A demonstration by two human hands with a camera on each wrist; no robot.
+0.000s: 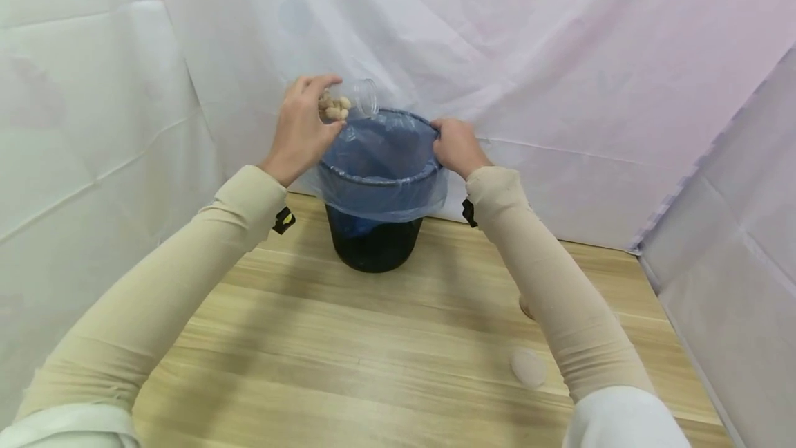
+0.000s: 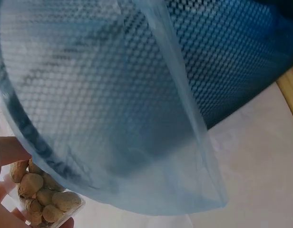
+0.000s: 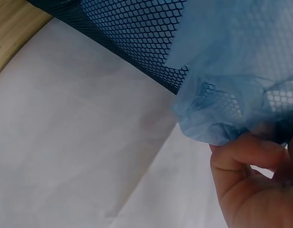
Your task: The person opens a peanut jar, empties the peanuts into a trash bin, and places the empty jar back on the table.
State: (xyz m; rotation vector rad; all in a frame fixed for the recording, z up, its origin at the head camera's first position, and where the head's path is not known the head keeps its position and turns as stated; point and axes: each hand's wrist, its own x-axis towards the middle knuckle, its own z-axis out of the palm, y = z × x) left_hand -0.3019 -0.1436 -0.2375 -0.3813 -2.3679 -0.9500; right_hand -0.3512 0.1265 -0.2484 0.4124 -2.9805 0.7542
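Note:
My left hand (image 1: 302, 123) grips a clear jar (image 1: 365, 97) by its base end. The jar lies tilted on its side, its mouth pointing right over the left rim of a trash can. Peanuts in the shell (image 1: 334, 108) sit in its lower part; they also show in the left wrist view as brown peanuts (image 2: 42, 197). A blue plastic bag (image 1: 385, 199) lines the dark mesh trash can (image 1: 375, 247) and folds over its rim. My right hand (image 1: 459, 146) pinches the bag and rim at the can's right side; in the right wrist view the bag (image 3: 218, 114) is bunched there.
The can stands on a wood-grain tabletop (image 1: 348, 337) near its back edge. A pale round disc (image 1: 528, 367) lies at the right, and a small brownish object (image 1: 526, 308) is mostly hidden by my right forearm. White cloth (image 1: 560, 75) hangs behind and at both sides.

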